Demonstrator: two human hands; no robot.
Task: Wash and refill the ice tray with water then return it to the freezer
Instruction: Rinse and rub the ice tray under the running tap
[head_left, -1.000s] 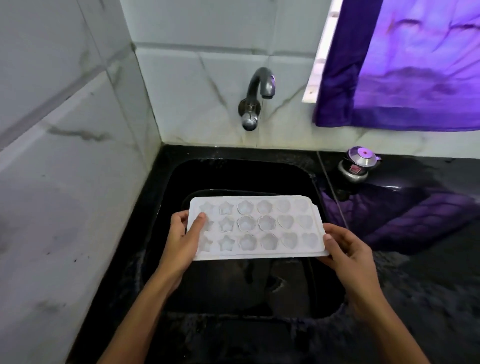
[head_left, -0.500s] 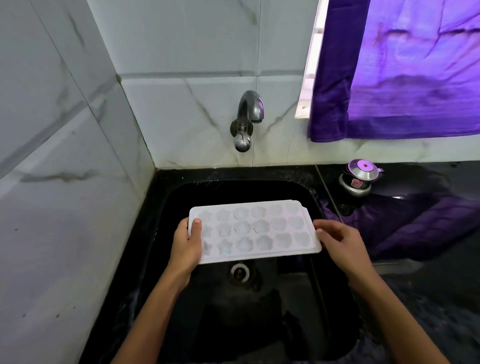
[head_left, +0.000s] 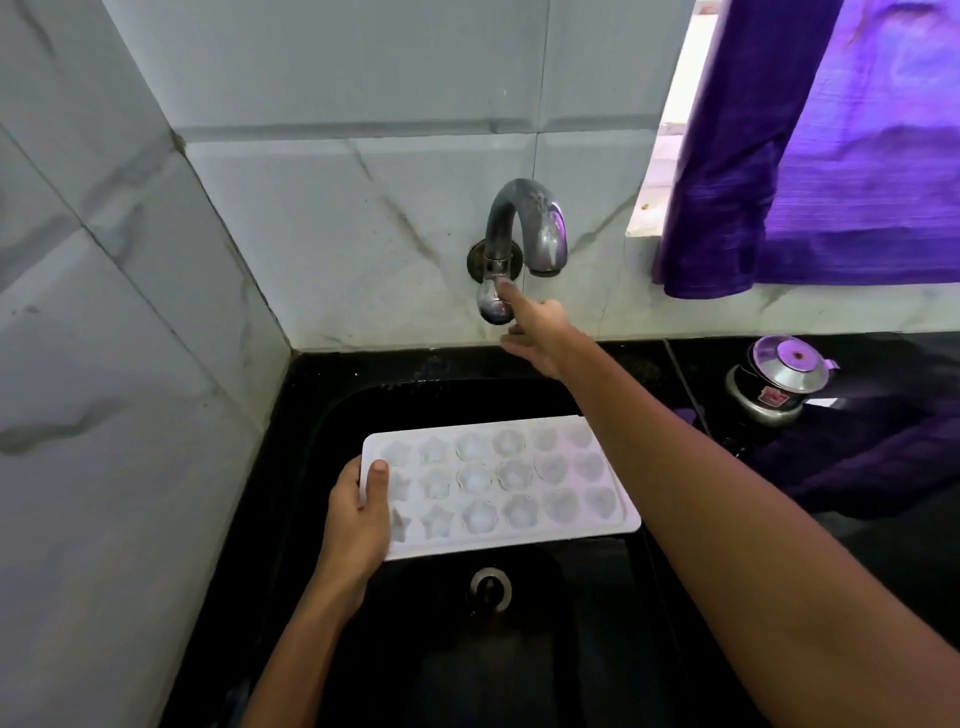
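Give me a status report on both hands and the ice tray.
Left hand grips ice tray over sink. Right hand at tap knob, fingers touching. No water running. Nothing in the way.

Single head-worn wide-angle view, your own vantage, facing forward and down, close over the sink (head_left: 332, 415); tap (head_left: 524, 228) on wall ahead.
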